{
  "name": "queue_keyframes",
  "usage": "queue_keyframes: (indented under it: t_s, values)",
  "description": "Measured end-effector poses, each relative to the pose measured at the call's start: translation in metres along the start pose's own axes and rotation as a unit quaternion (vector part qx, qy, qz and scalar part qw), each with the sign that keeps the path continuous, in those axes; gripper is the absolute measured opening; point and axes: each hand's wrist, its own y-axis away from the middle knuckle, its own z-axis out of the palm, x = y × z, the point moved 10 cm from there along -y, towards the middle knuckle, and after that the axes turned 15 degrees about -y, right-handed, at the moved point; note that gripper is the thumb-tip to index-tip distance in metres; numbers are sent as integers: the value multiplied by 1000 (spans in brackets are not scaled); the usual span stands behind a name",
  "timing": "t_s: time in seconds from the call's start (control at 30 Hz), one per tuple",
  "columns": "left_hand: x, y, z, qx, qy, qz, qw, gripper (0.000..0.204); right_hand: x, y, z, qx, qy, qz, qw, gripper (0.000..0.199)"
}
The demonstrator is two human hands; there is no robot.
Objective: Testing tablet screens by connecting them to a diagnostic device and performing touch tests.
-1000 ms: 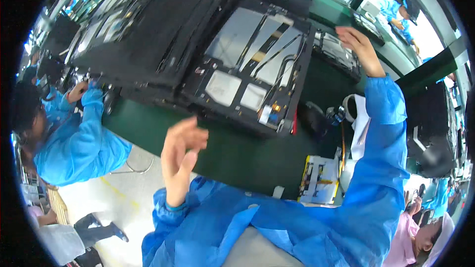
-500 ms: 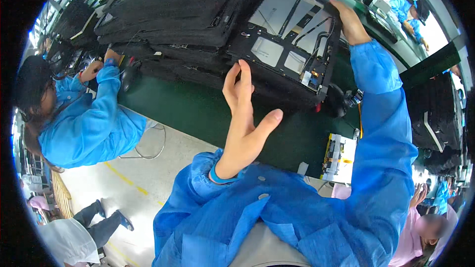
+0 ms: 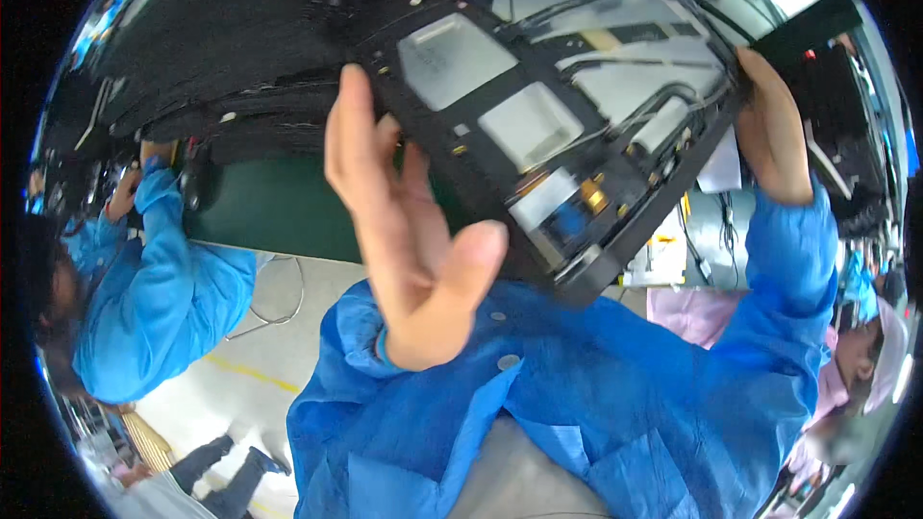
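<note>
A large black device housing [image 3: 452, 135] is raised and tilted in front of me. Silver plates, cables and a small circuit board show on its upper face; its far edge runs out at the top. My right hand [image 3: 777, 139] grips its right edge, with the fingertips hidden behind it. Beside the housing's left edge is my left hand [image 3: 404, 231], its fingers stretched out and thumb spread. Whether its fingertips touch that edge, I cannot tell. To the left, black padded sheets [image 3: 240, 48] lie in a tall stack.
Below the stack shows a dark green tabletop [image 3: 279, 202]. A co-worker in a blue coat [image 3: 159, 317] sits at my left. At right are a white-and-yellow part [image 3: 663, 255], a coiled black cable [image 3: 731, 231] and another black stack [image 3: 841, 125]. A person in pink [image 3: 846, 365] is behind it.
The device housing has come off the stack's right side, closer to me, and turned clockwise. My right hand moved with it, nearer and to the right; my left hand shifted left.
</note>
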Motion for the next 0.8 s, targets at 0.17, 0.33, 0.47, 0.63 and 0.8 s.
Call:
queue_keyframes:
  t_s: [0.17,0.33,0.47,0.63,0.8]
  values:
    - [-17,36,-24,-72,25,-152,985,110,48,148,-31,88,0,52,995,36]
    - [-45,77,-73,-103,-108,-216,965,96,106,225,-11,67,-81,30,994,62]
    - [-55,81,-101,-113,-170,-157,966,78,164,241,6,53,-93,138,985,64]
    - [-120,76,-96,-178,-167,-240,940,79,201,226,-2,29,68,188,979,57]
    - [-153,60,-84,-219,-208,-243,922,73,183,208,3,-22,301,74,951,56]
